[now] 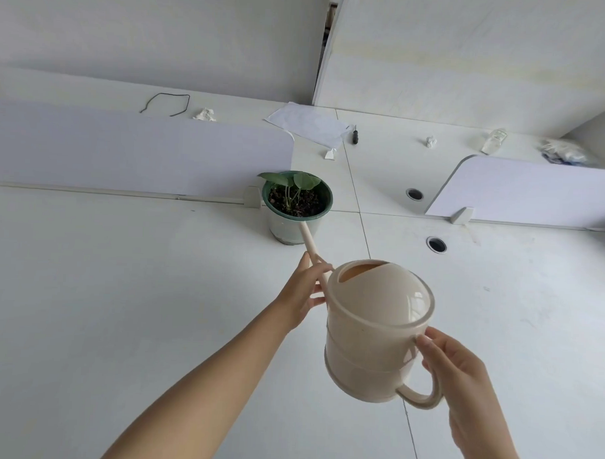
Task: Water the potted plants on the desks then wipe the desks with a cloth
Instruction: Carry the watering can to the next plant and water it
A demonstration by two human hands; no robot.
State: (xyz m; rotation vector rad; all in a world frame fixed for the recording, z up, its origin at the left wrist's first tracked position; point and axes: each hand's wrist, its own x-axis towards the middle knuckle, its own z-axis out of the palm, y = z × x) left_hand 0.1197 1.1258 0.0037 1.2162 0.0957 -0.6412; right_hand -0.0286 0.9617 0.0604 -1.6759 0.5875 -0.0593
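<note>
Beige watering can (376,331) in right grip (460,379)

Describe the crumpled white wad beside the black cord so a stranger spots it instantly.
Look over the left divider panel to the far desk. A black cord loops there, and the crumpled white wad lies just right of it. The other wad sits far to the right, beyond the paper sheet, with no cord near it.

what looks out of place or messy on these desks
Litter on far desks: two crumpled paper wads, a loose black cord, a skewed paper sheet and a plastic bottle lying down. No spill shows.
</note>
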